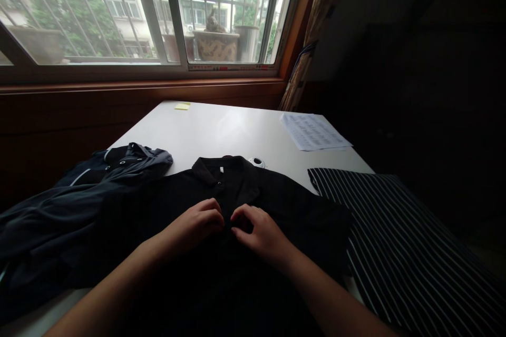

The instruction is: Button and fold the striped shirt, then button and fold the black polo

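A black collared shirt (276,205) lies flat on the white table (221,126), collar away from me. My left hand (197,224) and my right hand (259,231) rest side by side on its front placket below the collar. Both have curled fingers pinching the fabric at the middle, fingertips almost touching. A small white button shows near the collar.
A dark navy shirt (79,205) lies crumpled to the left. A black and white striped garment (403,242) hangs over the right table edge. Printed papers (312,131) and a yellow sticky note (182,106) lie farther back, with a small round object (258,161) behind the collar. A window fills the back.
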### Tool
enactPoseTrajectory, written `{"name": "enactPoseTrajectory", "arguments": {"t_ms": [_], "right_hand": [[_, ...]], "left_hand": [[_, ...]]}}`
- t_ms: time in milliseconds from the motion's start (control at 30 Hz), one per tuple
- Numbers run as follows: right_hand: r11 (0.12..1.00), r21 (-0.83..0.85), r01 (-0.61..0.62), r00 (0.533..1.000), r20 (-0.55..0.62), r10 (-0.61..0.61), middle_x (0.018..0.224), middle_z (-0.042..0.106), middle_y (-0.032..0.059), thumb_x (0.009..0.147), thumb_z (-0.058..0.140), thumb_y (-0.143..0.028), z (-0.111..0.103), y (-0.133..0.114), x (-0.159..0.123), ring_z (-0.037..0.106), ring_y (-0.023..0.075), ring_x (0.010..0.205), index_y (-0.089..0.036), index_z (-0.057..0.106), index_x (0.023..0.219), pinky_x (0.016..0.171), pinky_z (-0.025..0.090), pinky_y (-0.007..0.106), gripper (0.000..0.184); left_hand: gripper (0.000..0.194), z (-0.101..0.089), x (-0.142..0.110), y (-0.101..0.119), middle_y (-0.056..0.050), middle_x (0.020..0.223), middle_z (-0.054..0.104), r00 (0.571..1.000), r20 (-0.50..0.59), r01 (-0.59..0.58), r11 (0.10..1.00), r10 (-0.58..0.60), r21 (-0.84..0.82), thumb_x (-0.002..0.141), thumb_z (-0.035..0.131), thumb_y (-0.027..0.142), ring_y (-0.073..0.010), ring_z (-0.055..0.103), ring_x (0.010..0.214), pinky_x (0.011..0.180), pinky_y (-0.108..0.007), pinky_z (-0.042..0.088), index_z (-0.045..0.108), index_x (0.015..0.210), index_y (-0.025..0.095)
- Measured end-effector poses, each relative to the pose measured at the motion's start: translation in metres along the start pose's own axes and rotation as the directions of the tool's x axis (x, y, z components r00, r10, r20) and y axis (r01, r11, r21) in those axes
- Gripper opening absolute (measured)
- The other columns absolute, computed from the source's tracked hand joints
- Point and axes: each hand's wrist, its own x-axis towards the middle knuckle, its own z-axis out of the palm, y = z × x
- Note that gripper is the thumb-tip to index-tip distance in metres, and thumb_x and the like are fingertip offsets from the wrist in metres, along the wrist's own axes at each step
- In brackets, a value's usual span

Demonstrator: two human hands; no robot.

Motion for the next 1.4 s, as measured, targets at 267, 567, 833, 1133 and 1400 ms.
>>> {"name": "enactPoseTrajectory", "arguments": {"t_ms": [267, 567, 833, 1133, 1400], "right_hand": [[1.000, -0.015, 0.013, 1.000, 0.001, -0.013, 0.084, 0.065, -0.0017, 0.080, 0.072, -0.015, 0.0001, 0.0005, 0.0002, 0.059, 0.0173, 0.081, -0.024, 0.066, 0.097, 0.078, 0.043, 0.031, 0.021], [0.999, -0.024, 0.024, 1.000, -0.003, -0.024, 0.085, 0.066, -0.0020, 0.079, 0.072, -0.014, 0.0011, 0.0030, 0.0004, 0.059, 0.0169, 0.082, -0.025, 0.067, 0.096, 0.078, 0.043, 0.030, 0.021], [0.999, -0.027, 0.036, 0.999, -0.007, -0.036, 0.084, 0.066, -0.0026, 0.079, 0.072, -0.014, 0.0015, 0.0024, 0.0005, 0.060, 0.0158, 0.079, -0.024, 0.066, 0.096, 0.078, 0.043, 0.030, 0.020], [0.999, -0.020, 0.045, 0.999, -0.003, -0.045, 0.087, 0.068, -0.0015, 0.080, 0.072, -0.014, 0.0010, 0.0016, 0.0000, 0.060, 0.0167, 0.081, -0.024, 0.066, 0.095, 0.080, 0.044, 0.031, 0.019], [0.999, -0.027, 0.041, 0.999, -0.008, -0.041, 0.086, 0.067, -0.0016, 0.079, 0.073, -0.013, 0.0001, -0.0003, 0.0001, 0.060, 0.0170, 0.082, -0.024, 0.066, 0.094, 0.079, 0.044, 0.030, 0.020]], "left_hand": [[0.009, 0.0015, 0.0005, 0.0002, -0.004, 0.103, 0.059, 1.000, -0.015, 0.003, 1.000, -0.003, 0.021, 0.094, 0.063, 0.019, -0.0151, 0.060, 0.092, 0.082, -0.025, 0.049, 0.069, 0.101, 0.020], [0.024, 0.0008, -0.0039, -0.0026, -0.003, 0.103, 0.057, 0.999, 0.028, -0.049, 0.993, 0.047, 0.108, 0.095, 0.060, 0.019, -0.0153, 0.058, 0.091, 0.077, -0.025, 0.048, 0.070, 0.116, 0.028], [0.018, 0.0000, -0.0028, -0.0014, -0.004, 0.102, 0.058, 0.996, 0.004, -0.084, 0.978, 0.084, 0.189, 0.097, 0.058, 0.021, -0.0161, 0.057, 0.092, 0.075, -0.025, 0.047, 0.070, 0.109, 0.026], [0.013, -0.0013, 0.0002, 0.0031, -0.006, 0.104, 0.061, 0.995, 0.017, -0.102, 0.979, 0.100, 0.175, 0.098, 0.056, 0.021, -0.0188, 0.058, 0.097, 0.085, -0.030, 0.049, 0.068, 0.104, 0.021], [0.012, 0.0017, -0.0016, 0.0001, -0.006, 0.108, 0.060, 0.997, 0.026, -0.075, 0.992, 0.072, 0.106, 0.096, 0.057, 0.017, -0.0182, 0.059, 0.100, 0.087, -0.029, 0.050, 0.065, 0.102, 0.022]]}}
